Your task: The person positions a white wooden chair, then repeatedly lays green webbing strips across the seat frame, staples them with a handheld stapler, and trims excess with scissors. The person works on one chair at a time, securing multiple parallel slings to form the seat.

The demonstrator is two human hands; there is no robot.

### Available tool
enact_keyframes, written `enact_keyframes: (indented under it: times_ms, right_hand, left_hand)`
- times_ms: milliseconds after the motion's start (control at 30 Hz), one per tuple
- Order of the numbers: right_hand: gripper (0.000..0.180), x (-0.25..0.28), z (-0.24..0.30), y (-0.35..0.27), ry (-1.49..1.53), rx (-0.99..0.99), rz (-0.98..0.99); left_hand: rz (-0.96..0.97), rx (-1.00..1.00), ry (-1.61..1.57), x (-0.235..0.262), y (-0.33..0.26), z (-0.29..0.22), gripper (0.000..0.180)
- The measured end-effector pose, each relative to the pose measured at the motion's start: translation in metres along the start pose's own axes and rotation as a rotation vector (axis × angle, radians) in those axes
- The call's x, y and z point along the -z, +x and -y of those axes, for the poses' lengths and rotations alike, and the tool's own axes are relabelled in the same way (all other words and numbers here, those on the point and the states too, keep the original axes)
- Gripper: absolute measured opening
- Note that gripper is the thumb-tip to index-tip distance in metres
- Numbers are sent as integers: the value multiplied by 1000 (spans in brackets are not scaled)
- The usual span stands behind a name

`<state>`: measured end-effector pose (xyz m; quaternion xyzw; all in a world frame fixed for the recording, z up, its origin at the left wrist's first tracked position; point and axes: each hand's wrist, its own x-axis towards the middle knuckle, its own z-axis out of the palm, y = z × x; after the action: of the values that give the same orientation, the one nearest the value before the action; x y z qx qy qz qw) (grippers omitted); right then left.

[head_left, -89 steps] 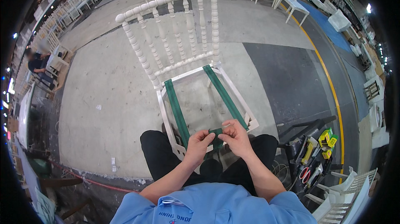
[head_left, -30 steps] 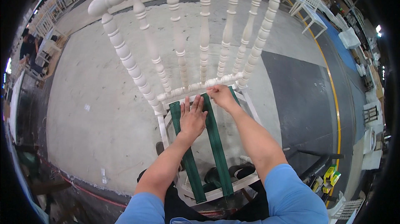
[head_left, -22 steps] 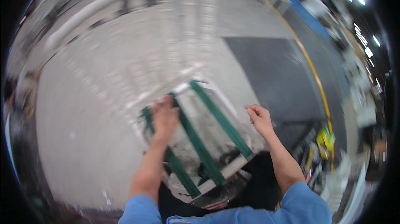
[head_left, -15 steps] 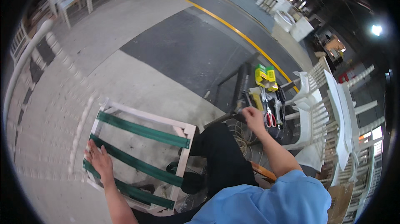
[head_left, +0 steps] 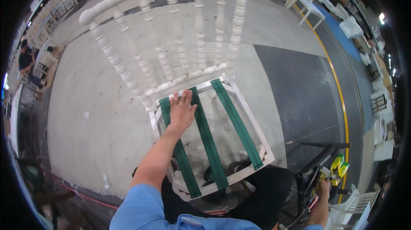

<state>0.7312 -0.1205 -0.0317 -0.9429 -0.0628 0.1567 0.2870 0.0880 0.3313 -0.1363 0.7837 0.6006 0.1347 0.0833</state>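
A white chair (head_left: 236, 37) with turned spindles stands in front of me, its open seat frame (head_left: 253, 133) above my legs. Three green straps, among them a right-hand strap (head_left: 236, 123), a middle strap (head_left: 207, 140) and a left strap (head_left: 183, 161), run across the seat from back to front. My left hand (head_left: 183, 110) lies flat, fingers stretched, over the back of the seat between the left and middle straps. Down at the right, my right hand (head_left: 324, 186) is among tools on a dark stand, its fingers curled; what they hold is too small to make out.
Yellow-green boxes (head_left: 339, 166) and red-handled scissors (head_left: 314, 203) lie on the dark stand (head_left: 317, 161) at right. White chair parts (head_left: 361, 202) stand beyond it. A yellow floor line (head_left: 339, 88) runs along the right. At far left a person (head_left: 26, 61) sits by white furniture.
My view has swung left, bringing the whole chair to the middle. My right hand has reached in among the tools on the stand. My left hand stays on the seat's back.
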Motion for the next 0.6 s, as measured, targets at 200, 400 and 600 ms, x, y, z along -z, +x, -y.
enact_keyframes:
  times_ms: [200,400,600]
  right_hand:
    - [64,-8,96,-77,183,265,52]
    - [40,-86,271,-181,257,415,657]
    - [26,-282,373,-288,177,490,1139]
  left_hand:
    - [16,14,-46,3,-3,3,68]
    - [108,71,-117,1,-2,5,68]
    - [49,64,-154,2,-2,8,67]
